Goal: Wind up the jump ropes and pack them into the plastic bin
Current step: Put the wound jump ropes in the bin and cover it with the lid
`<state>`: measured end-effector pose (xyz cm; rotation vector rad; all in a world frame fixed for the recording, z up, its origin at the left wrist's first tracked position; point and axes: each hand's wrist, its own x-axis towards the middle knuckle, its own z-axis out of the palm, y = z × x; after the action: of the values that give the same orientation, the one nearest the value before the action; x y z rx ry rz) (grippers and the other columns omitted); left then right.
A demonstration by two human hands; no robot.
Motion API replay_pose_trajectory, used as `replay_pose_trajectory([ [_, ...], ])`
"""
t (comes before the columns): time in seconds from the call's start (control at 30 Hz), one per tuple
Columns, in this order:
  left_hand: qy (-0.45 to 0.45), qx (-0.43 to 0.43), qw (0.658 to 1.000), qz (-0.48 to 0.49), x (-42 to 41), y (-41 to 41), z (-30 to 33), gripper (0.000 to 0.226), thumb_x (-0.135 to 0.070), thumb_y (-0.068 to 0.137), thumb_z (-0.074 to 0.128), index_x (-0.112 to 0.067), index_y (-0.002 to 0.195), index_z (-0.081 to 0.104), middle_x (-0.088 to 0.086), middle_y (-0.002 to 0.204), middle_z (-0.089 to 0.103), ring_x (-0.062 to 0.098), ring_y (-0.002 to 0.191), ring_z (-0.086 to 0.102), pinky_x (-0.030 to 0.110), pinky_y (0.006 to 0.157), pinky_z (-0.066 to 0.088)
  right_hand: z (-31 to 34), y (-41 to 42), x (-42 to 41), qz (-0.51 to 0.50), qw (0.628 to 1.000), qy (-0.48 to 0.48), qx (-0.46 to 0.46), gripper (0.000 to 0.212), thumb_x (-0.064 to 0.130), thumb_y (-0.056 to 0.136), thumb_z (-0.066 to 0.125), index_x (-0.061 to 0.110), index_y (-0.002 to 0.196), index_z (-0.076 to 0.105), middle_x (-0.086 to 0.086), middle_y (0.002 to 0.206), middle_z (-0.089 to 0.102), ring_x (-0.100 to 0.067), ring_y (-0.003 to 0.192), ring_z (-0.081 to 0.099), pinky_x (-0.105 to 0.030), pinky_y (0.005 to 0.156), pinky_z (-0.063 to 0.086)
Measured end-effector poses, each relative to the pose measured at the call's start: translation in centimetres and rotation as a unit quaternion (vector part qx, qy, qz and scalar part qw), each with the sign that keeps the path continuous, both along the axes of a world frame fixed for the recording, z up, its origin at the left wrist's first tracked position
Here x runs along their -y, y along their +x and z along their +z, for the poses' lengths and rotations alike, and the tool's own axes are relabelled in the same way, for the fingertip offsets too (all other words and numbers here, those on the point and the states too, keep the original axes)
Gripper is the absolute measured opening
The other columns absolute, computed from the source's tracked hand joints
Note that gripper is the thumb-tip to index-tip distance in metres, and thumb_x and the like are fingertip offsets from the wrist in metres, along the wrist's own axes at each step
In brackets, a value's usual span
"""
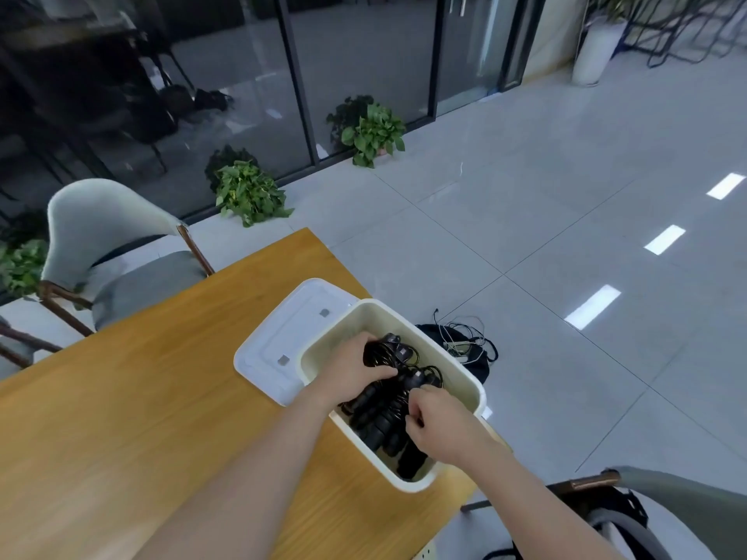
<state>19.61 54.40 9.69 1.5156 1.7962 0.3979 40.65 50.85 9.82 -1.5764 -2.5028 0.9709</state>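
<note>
A cream plastic bin (452,357) stands at the right edge of the wooden table (161,398). Inside it lie several wound black jump ropes (384,418), handles and cords bundled together. My left hand (351,373) reaches into the bin and grips the ropes from above, fingers curled over the bundle. My right hand (440,426) is over the bin's near side, its fingers pinching a black cord of the bundle. Both hands hide part of the ropes.
The bin's white lid (279,345) lies flat on the table to the bin's left. A grey chair (113,252) stands at the table's far side, another chair (667,515) at lower right. A black bag with cables (465,341) lies on the floor beyond the bin.
</note>
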Motion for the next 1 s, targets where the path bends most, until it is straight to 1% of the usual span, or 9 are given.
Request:
replay_pose_trajectory([
  [0.13, -0.019, -0.015, 0.999, -0.042, -0.3, 0.7, -0.2, 0.056, -0.044, 0.092, 0.074, -0.019, 0.137, 0.051, -0.013, 0.117, 0.057, 0.006, 0.105, 0.056, 0.018, 0.084, 0.043, -0.1, -0.4, -0.4, -0.002, 1.0, -0.011, 0.009, 0.022, 0.026, 0.094, 0.058, 0.025, 0.077, 0.044, 0.004, 0.089, 0.052, -0.012, 0.073, 0.049, -0.025, 0.062, 0.039],
  [0.2, -0.029, -0.04, 0.996, -0.079, -0.4, 1.4, -0.3, 0.065, -0.048, 0.1, 0.061, -0.014, 0.15, 0.038, -0.003, 0.14, 0.049, 0.015, 0.131, 0.047, 0.026, 0.103, 0.04, -0.1, -0.5, -0.7, -0.003, 1.0, -0.019, 0.008, 0.022, 0.026, 0.093, 0.059, 0.024, 0.075, 0.046, 0.003, 0.087, 0.054, -0.012, 0.072, 0.05, -0.024, 0.061, 0.039],
  [0.27, -0.046, -0.092, 0.988, -0.118, -0.3, 1.5, -0.8, 0.076, -0.054, 0.104, 0.045, -0.011, 0.161, 0.018, 0.007, 0.162, 0.029, 0.026, 0.152, 0.025, 0.04, 0.122, 0.028, -0.1, -0.6, -1.0, -0.007, 1.0, -0.03, 0.005, 0.022, 0.026, 0.09, 0.06, 0.023, 0.073, 0.046, 0.004, 0.082, 0.054, -0.014, 0.071, 0.051, -0.026, 0.061, 0.042],
  [0.37, -0.034, -0.172, 0.974, -0.144, -0.1, 1.4, -1.2, 0.077, -0.058, 0.106, 0.031, -0.012, 0.163, 0.006, 0.009, 0.167, 0.017, 0.028, 0.153, 0.017, 0.042, 0.126, 0.017, 0.0, -0.7, -1.5, -0.01, 0.999, -0.048, 0.01, 0.02, 0.026, 0.089, 0.059, 0.022, 0.073, 0.048, 0.004, 0.076, 0.055, -0.015, 0.067, 0.052, -0.029, 0.06, 0.044],
  [0.6, 0.061, -0.217, 0.957, -0.181, -0.7, 1.0, -0.3, 0.078, -0.067, 0.101, 0.031, -0.019, 0.161, 0.021, 0.004, 0.157, 0.037, 0.026, 0.143, 0.034, 0.042, 0.12, 0.026, 1.9, -1.8, -3.0, 0.008, 1.0, 0.008, -0.011, 0.023, 0.029, 0.09, 0.058, 0.039, 0.073, 0.047, 0.01, 0.073, 0.058, -0.005, 0.065, 0.051, -0.027, 0.057, 0.043],
  [0.67, 0.08, -0.207, 0.958, -0.183, -0.9, 0.4, 0.7, 0.069, -0.062, 0.104, 0.031, -0.019, 0.158, 0.031, 0.003, 0.156, 0.04, 0.024, 0.142, 0.035, 0.04, 0.12, 0.025, 2.4, -2.3, -3.4, 0.019, 0.999, 0.046, -0.003, 0.012, 0.035, 0.09, 0.057, 0.031, 0.08, 0.054, 0.01, 0.077, 0.059, -0.006, 0.067, 0.052, -0.03, 0.06, 0.047],
  [0.77, 0.108, -0.197, 0.959, -0.176, -1.3, -1.0, 1.9, 0.058, -0.056, 0.106, 0.032, -0.021, 0.148, 0.047, 0.0, 0.156, 0.042, 0.024, 0.144, 0.035, 0.039, 0.121, 0.024, 2.8, -3.5, -4.2, 0.037, 0.995, 0.091, -0.012, 0.015, 0.037, 0.091, 0.057, 0.024, 0.083, 0.057, 0.011, 0.079, 0.058, -0.011, 0.071, 0.053, -0.031, 0.064, 0.05],
  [0.9, 0.171, -0.191, 0.958, -0.126, -1.5, -4.0, 2.4, 0.044, -0.043, 0.109, 0.034, -0.018, 0.136, 0.059, -0.002, 0.141, 0.054, 0.019, 0.133, 0.043, 0.035, 0.116, 0.023, 3.1, -5.5, -4.9, 0.056, 0.988, 0.141, -0.026, 0.017, 0.036, 0.092, 0.058, 0.023, 0.082, 0.055, 0.009, 0.083, 0.056, -0.013, 0.07, 0.05, -0.03, 0.059, 0.044],
  [1.0, 0.221, -0.181, 0.958, -0.02, -1.5, -7.2, 1.9, 0.042, -0.036, 0.11, 0.032, -0.016, 0.127, 0.065, -0.002, 0.131, 0.059, 0.019, 0.127, 0.047, 0.036, 0.111, 0.028, 3.0, -7.2, -5.6, 0.071, 0.981, 0.174, -0.037, 0.015, 0.035, 0.096, 0.057, 0.021, 0.091, 0.058, 0.009, 0.095, 0.055, -0.013, 0.072, 0.047, -0.032, 0.059, 0.044],
])
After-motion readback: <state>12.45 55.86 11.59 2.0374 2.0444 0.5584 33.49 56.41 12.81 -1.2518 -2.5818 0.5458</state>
